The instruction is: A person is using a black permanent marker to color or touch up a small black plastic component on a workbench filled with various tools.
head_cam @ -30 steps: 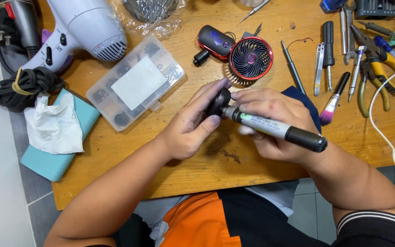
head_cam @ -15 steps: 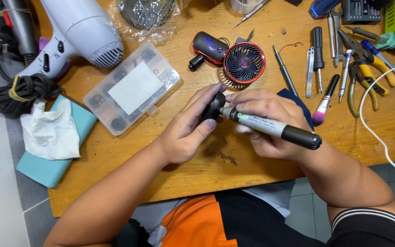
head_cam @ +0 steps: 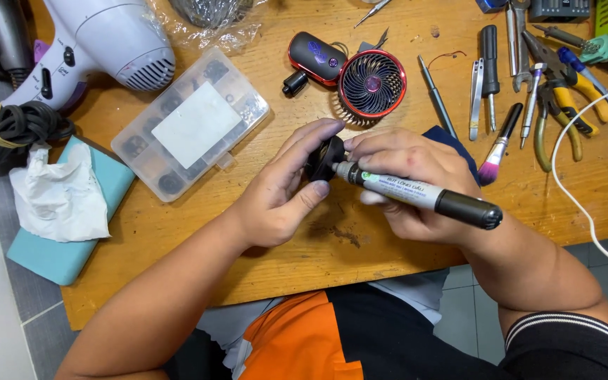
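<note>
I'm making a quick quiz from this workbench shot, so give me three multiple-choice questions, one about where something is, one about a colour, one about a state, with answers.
1. Where does the crumpled white tissue lie?
A. on the teal block
B. on the clear parts box
C. beside the pliers

2. What colour is the rim of the small round fan?
A. yellow
B. red
C. white

3. How is the marker pen held?
A. lying loose on the table
B. gripped in the right hand, tip against a small black part that the left hand pinches
C. capped, in the left hand alone

Answers: 1 A, the tissue rests on the block's top; 2 B, a red ring frames the dark grille; 3 B, the right fingers wrap the barrel, tip meeting the part.
</note>
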